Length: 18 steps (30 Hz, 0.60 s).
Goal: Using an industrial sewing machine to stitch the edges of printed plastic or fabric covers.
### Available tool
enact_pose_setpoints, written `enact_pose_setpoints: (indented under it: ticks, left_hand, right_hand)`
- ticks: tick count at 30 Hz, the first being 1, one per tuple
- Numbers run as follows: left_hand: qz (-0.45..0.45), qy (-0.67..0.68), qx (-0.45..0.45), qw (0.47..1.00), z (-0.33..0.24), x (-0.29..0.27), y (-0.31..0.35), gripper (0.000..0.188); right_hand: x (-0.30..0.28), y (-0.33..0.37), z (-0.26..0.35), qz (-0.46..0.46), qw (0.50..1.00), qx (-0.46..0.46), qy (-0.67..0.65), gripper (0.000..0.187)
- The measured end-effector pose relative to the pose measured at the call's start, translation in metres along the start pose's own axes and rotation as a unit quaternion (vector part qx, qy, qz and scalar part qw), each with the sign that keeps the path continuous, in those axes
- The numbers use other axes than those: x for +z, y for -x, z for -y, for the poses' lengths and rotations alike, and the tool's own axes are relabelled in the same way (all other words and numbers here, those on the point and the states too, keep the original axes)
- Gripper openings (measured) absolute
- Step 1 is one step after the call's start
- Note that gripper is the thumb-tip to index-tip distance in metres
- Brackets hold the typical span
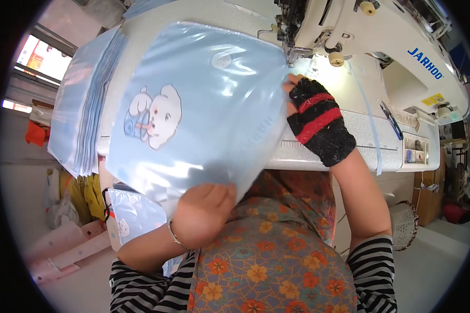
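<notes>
A large glossy light-blue plastic sheet printed with a white cartoon puppy lies across the sewing table, its right corner at the needle area of a white sewing machine. My left hand, bare with a bracelet at the wrist, is closed on the sheet's near edge; its fingertips are partly hidden. My right hand, in a black and red striped fingerless glove, grips the sheet's right edge just below the presser foot. Its fingers bend over that edge, and the thumb is hard to see.
A thick stack of similar blue sheets hangs over the table's left edge. Another blue printed piece lies below. Thread snips, a pale blue strip and a small compartment tray are on the right. A wicker basket stands beyond my right arm.
</notes>
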<state>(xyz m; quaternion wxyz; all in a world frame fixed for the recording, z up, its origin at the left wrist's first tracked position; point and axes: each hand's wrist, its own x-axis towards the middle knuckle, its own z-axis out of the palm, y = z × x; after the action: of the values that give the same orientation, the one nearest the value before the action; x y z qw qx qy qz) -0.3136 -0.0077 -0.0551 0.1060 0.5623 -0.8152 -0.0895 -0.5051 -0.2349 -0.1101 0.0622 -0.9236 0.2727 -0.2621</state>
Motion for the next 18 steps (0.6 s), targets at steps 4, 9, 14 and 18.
enact_pose_setpoints:
  ticks: [4,9,14,18]
  left_hand:
    - [-0.038,0.079,0.058,0.994,-0.012,0.017,-0.015,0.045]
    - [0.014,0.072,0.029,0.997,-0.028,0.032,-0.03,0.053]
    - [-0.025,0.206,-0.02,0.978,0.001,0.002,-0.001,0.039]
    - [-0.232,-0.174,-0.326,0.9,0.086,0.008,0.08,0.052]
  right_hand:
    - [0.001,0.001,0.001,-0.046,0.999,-0.005,0.026,0.032]
    - [-0.004,0.008,0.006,-0.026,0.999,-0.018,-0.041,0.027]
    - [0.0,0.006,-0.005,-0.014,1.0,-0.005,-0.02,0.032]
    - [-0.001,0.005,-0.004,-0.014,1.0,0.005,0.006,0.034]
